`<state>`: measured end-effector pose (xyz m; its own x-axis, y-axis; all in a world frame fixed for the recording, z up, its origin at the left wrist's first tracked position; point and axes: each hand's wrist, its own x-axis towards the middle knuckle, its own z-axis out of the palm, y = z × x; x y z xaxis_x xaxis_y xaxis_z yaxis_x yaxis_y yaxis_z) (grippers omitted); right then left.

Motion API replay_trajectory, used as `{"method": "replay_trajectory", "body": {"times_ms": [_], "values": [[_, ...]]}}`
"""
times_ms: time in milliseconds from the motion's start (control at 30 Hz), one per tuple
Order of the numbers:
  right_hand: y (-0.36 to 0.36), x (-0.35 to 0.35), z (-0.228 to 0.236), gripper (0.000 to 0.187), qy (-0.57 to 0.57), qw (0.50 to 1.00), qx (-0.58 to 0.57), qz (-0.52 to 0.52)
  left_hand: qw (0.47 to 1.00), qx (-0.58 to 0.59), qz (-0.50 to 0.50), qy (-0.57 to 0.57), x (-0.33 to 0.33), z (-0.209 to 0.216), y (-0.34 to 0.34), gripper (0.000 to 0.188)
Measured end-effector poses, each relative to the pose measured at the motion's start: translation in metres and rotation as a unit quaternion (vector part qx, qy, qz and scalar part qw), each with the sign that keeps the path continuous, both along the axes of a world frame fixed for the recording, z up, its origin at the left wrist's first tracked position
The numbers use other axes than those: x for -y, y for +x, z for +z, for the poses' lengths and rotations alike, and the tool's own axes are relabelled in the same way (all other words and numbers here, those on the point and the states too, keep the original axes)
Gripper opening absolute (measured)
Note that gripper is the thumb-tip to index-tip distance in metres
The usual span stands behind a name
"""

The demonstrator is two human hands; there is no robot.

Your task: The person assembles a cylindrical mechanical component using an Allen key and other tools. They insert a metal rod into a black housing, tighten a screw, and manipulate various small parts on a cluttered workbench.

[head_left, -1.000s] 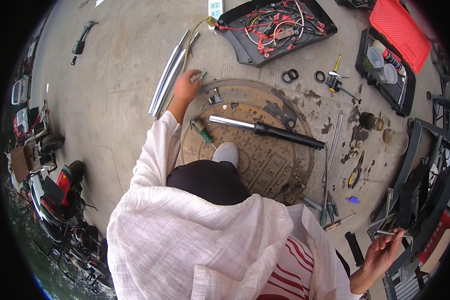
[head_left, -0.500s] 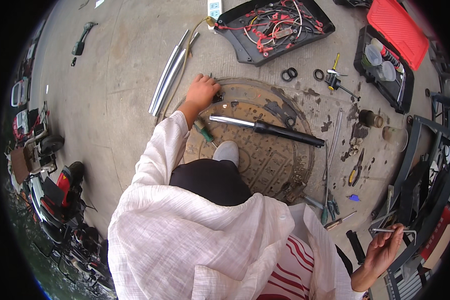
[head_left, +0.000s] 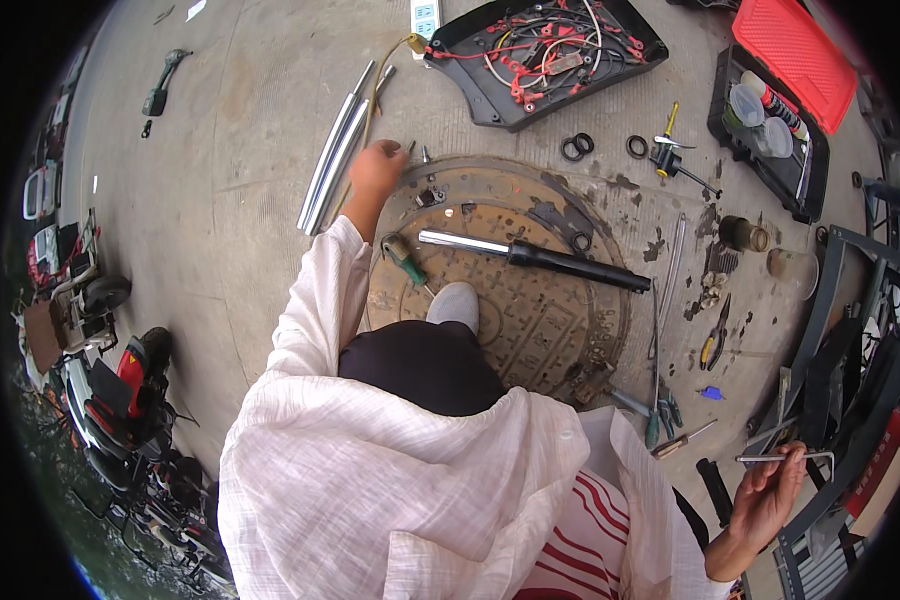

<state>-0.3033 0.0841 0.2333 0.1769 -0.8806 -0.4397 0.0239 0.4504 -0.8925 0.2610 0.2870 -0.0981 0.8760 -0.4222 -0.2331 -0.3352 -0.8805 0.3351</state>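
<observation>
My left hand (head_left: 376,170) is at the far left rim of the round manhole cover (head_left: 515,335), close to two chrome tubes (head_left: 336,150). Its fingers are drawn together; a small dark piece shows at their tips, too small to name. A small bolt (head_left: 425,155) stands just right of them. My right hand (head_left: 766,500), low on the right, pinches an L-shaped hex key (head_left: 767,458). Across the cover lies a shock-absorber fork leg (head_left: 570,264), chrome at the left end and black at the right. A green-handled screwdriver (head_left: 404,258) rests left of my shoe.
A black tray of tangled wires (head_left: 490,95) stands at the far side. Black rings (head_left: 577,147), pliers (head_left: 715,335) and a glass jar (head_left: 743,235) lie rightward. An open red-lidded toolbox (head_left: 820,165) and a metal frame (head_left: 845,270) border the right; parked motorcycles (head_left: 110,400) the left.
My left hand has shifted left and slightly away from me, off the cover's small dark fittings, uncovering them and the bolt. My right hand keeps the hex key in nearly the same place.
</observation>
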Motion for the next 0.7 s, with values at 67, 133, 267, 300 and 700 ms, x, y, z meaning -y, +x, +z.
{"method": "replay_trajectory", "body": {"times_ms": [67,133,267,300,700], "values": [[0.008,-0.001,0.0,0.021,0.004,1.0,-0.023,-0.019,1.0,0.017,0.001,0.006,-0.003,-0.003,-0.003,0.038],[0.015,-0.004,0.002,0.021,0.003,0.999,-0.033,-0.032,0.999,0.03,-0.02,0.019,0.0,0.002,-0.014,0.043],[0.013,-0.003,0.001,0.02,0.003,0.999,-0.032,-0.015,0.991,0.069,-0.092,0.07,0.019,0.022,-0.035,0.051],[0.014,-0.003,0.001,0.02,0.005,0.999,-0.033,-0.016,0.987,0.081,-0.107,0.085,0.022,0.024,-0.038,0.053],[0.022,-0.003,0.0,0.019,0.008,0.999,-0.03,-0.016,0.996,0.06,-0.064,0.03,0.025,0.018,-0.008,0.033]]}}
